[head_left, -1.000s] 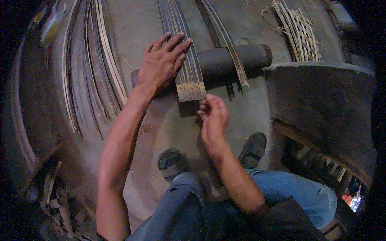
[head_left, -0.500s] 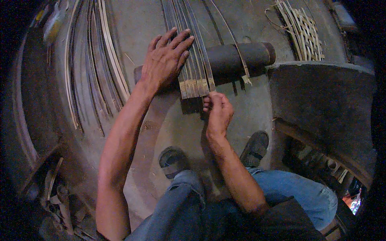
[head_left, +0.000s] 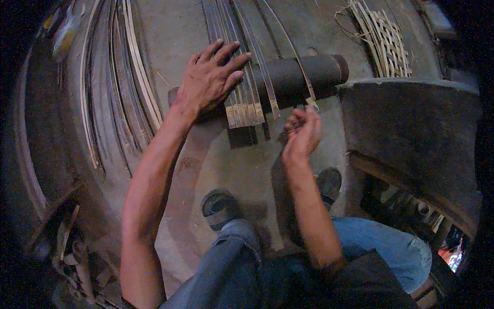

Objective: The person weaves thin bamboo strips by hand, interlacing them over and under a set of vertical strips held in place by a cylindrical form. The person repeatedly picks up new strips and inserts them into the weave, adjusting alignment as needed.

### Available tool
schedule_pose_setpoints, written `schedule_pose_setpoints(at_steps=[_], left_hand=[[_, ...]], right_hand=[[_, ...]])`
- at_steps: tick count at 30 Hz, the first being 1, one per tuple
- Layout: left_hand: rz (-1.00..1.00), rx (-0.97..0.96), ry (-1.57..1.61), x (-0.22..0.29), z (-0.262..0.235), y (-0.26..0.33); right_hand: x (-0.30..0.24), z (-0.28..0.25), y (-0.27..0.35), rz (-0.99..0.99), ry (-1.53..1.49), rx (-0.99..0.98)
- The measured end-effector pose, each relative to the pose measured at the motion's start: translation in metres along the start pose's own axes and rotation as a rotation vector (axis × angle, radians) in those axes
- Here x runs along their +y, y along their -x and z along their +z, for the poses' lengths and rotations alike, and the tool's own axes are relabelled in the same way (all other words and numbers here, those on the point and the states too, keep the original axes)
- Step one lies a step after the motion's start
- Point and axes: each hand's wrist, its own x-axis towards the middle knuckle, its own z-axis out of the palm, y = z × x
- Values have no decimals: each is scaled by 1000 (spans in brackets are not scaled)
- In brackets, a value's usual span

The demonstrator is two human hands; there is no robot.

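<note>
My left hand (head_left: 208,77) lies over a row of thin bamboo strips (head_left: 246,110), fingers spread, where they cross a dark cylinder (head_left: 288,80). Pale marks run in a band across the strips near their front ends. Just right of the row, a single strip (head_left: 268,90) rests on the cylinder, its end held by neither hand. My right hand (head_left: 303,134), fingers curled, has its fingertips at the frayed pale end of another bamboo strip (head_left: 303,72) farther right. The contact is small and partly covered by the fingers.
More long strips (head_left: 116,77) lie on the floor at the left. A woven bamboo piece (head_left: 388,44) lies at the far right, behind a dark curved slab (head_left: 411,129). My sandalled foot (head_left: 220,208) stands below the cylinder.
My right hand has let go of the strip beside the row and moved right to the outer strip's frayed end. That released strip now sits slightly apart from the row. My left hand stays put.
</note>
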Motion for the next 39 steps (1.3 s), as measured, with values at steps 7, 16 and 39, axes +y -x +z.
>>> schedule_pose_setpoints(at_steps=[7,16,39], left_hand=[[2,18,-3,-2,4,0],[-11,13,48,-2,6,-1],[-7,15,75,-2,5,-3]], right_hand=[[8,-9,-4,-54,103,-147],[15,-1,29,-3,213,-208],[10,5,33,-19,163,-207]])
